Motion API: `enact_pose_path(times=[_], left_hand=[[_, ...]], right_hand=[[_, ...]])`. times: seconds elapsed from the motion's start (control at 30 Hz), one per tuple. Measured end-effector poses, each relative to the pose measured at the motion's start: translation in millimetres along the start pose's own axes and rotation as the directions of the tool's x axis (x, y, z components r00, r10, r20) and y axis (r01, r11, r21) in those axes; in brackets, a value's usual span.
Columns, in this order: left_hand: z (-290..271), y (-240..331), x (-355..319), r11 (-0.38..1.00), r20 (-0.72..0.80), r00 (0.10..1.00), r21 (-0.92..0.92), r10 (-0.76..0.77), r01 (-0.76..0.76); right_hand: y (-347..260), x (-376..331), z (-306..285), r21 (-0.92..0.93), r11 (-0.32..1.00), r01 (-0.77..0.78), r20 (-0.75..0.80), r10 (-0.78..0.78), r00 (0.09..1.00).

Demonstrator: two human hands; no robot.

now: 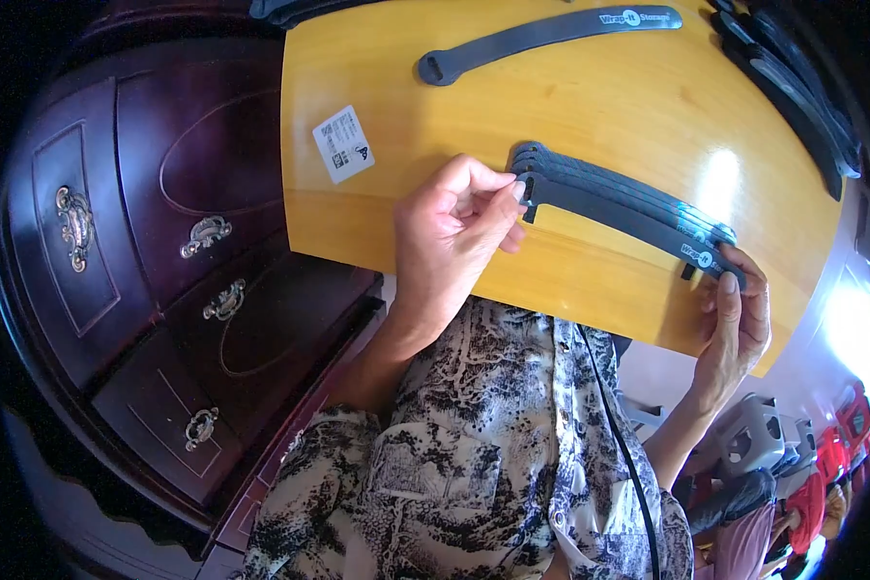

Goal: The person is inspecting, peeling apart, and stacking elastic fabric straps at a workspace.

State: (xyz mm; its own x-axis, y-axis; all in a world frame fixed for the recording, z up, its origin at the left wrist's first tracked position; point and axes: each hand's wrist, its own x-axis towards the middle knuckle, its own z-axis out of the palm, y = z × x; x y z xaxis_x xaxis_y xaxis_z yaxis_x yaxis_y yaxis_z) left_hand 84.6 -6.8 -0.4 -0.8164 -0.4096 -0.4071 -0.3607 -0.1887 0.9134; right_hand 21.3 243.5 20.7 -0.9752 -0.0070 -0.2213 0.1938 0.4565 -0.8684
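A dark grey storage strap (614, 216) stretches between my two hands above the near part of the wooden table (406, 116). My left hand (449, 227) pinches its rounded end, beside the slot, between thumb and fingertips. At the printed end, the thumb and fingers of my right hand (735, 314) are closed on the strap. Just behind it lie several similar straps (628, 184), fanned in an overlapping row with their slotted ends to the left. Whether the held strap touches that row, I cannot tell. Another single strap (541, 43) lies apart at the far side.
A white printed label (343, 144) lies on the left of the tabletop. More dark straps (793, 106) are heaped at the far right edge. Left of the table stands a dark wooden cabinet (135, 174) with metal handles. Grey plastic stools (752, 435) stand at lower right.
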Motion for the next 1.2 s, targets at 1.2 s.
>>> enact_pose_path(times=[1.2], left_hand=[[1, 3, 6, 0.994, 0.022, 0.999, 0.106, -0.031, 0.029]], right_hand=[[4, 6, 4, 0.139, 0.99, 0.03, 0.014, -0.032, 0.999]])
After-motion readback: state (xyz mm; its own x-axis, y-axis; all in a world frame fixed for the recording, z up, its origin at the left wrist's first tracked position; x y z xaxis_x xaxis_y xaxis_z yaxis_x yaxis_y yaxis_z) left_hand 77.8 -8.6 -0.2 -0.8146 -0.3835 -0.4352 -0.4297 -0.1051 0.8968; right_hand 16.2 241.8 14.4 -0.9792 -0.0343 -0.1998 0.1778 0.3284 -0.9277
